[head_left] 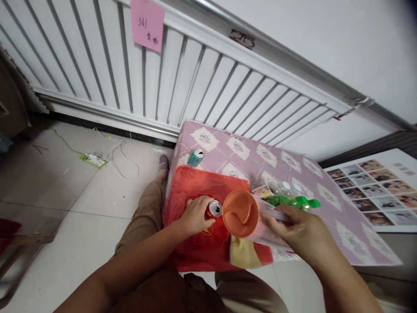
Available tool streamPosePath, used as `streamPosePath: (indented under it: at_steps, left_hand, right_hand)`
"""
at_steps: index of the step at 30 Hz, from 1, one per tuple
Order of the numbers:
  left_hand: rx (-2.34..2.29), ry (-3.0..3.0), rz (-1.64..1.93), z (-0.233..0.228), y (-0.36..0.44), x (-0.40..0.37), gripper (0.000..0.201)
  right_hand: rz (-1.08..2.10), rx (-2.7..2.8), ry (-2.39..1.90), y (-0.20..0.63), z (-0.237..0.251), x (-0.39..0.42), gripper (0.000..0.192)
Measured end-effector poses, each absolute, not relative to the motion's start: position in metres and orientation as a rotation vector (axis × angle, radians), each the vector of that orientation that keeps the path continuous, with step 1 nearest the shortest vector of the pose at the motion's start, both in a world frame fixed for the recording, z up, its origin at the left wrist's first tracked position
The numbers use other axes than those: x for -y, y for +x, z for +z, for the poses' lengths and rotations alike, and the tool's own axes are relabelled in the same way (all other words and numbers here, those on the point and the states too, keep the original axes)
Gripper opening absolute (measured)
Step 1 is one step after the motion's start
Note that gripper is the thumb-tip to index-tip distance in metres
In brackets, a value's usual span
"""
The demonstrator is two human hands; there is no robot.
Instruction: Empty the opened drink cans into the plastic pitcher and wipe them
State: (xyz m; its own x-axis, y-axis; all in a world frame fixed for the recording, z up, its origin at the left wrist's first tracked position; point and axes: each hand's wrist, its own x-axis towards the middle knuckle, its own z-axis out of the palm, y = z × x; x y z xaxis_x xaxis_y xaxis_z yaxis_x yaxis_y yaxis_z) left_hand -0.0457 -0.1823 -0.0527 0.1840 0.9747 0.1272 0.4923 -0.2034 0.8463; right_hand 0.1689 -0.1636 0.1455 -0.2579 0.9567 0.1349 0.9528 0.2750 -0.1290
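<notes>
Teal can (195, 158), red plastic (221, 182), bottles (301, 201) on lilac patterned cloth (327, 195)

Can (214, 209) between left hand (196, 214) and jug (243, 215)

The red can (214, 209) is shiny metal, the jug (240, 214) smooth plastic.

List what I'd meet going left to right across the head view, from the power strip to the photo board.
Green-edged power strip → pink note → left hand → red can → orange-topped container → right hand → photo board.
</notes>
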Motion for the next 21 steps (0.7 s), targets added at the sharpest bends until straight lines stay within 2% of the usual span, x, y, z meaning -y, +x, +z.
streamPosePath:
  at_steps: [21]
  left_hand:
    - [-1.369,1.781,0.922,-0.0516,-0.0468,0.1823,0.063]
  right_hand:
    - [0.056,2.359,-1.775,0.1677,0.1434,0.1639,0.042]
